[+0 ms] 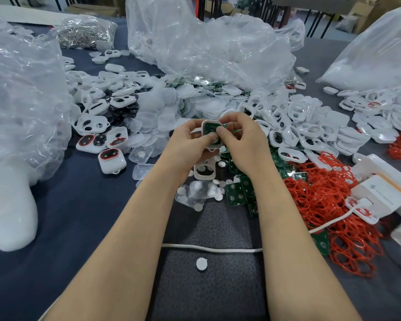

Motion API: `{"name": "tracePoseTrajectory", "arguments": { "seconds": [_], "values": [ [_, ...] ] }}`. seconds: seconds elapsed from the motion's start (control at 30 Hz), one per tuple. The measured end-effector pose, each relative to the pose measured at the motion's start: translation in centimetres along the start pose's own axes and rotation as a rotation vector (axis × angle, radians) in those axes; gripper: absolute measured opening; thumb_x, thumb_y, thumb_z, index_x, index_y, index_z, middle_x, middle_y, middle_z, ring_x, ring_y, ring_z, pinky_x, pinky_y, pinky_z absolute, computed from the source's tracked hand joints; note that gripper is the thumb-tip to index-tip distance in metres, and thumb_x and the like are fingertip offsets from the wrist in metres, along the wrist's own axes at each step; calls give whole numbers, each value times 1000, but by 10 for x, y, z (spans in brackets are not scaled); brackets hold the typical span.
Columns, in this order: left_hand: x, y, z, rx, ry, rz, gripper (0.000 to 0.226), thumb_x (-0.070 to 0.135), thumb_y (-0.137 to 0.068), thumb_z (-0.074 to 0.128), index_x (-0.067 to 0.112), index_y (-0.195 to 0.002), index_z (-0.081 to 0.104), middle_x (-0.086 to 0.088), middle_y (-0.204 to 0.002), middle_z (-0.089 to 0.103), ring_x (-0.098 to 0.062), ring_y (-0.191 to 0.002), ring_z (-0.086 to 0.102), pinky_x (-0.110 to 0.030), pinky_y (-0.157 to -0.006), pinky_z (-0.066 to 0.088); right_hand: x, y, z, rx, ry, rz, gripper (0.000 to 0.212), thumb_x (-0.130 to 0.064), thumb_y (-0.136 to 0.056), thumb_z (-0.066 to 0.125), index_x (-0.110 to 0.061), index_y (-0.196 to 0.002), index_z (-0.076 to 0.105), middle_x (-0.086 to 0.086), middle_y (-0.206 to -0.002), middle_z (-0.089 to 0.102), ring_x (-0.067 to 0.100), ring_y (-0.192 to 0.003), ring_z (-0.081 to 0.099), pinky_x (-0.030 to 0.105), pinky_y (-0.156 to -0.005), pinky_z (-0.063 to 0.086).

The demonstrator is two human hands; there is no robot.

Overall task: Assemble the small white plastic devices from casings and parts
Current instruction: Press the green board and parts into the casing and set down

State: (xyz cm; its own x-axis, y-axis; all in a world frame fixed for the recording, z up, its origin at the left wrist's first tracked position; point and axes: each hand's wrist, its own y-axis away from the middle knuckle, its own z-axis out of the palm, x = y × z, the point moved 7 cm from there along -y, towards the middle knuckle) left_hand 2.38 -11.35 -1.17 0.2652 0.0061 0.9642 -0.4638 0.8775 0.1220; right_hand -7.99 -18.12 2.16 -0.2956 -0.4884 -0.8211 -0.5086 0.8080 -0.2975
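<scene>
Single head-worn wide-angle view, pitched forward and down over the table (pixel 79 205); left hand (pixel 190 144), right hand (pixel 243 140) and casing (pixel 208 129) are framed close, mid-frame.

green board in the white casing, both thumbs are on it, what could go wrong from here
1. The left hand and right hand pinch the white casing with thumbs on the green board; uneven pressure might seat it crooked or flex it.
2. They work above loose boards and white discs; a slip could lose the piece among lookalikes.
3. One stray disc lies near the cord, so small parts may wander off.
</scene>
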Motion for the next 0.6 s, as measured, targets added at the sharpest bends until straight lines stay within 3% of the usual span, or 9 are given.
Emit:
{"name": "tracePoseTrajectory", "arguments": {
  "seconds": [0.23, 0.43, 0.6],
  "values": [
    [2, 0, 1, -49, -14, 33, 20, -1, -91, 58, 17, -101, 59, -2, -90, 70, -11, -75, 71, -23, -69, 58, 4, -1, -2, -1, -51, 65, 2, -22, -93, 60, -24, -93, 62, -8, -82, 59, 0, -71, 53, 9, -64, 43],
    [4, 1, 3, -62, -107, 93, 24, -1, -91, 57, 22, -96, 61, 5, -77, 73, -11, -73, 71, -25, -71, 59, 7, -1, 0, 1, -107, 119, 4, -18, -92, 60, -17, -89, 62, -4, -74, 56, 7, -68, 52, 28, -69, 48],
    [5, 1, 4, -61, -57, 122, 22, 1, -92, 58, 22, -99, 62, 7, -76, 73, -10, -76, 71, -22, -72, 57, 3, 1, -1, 32, -175, 120, 9, -17, -92, 61, -23, -85, 61, 0, -77, 56, 14, -75, 53, 38, -78, 51]
  ]
}}
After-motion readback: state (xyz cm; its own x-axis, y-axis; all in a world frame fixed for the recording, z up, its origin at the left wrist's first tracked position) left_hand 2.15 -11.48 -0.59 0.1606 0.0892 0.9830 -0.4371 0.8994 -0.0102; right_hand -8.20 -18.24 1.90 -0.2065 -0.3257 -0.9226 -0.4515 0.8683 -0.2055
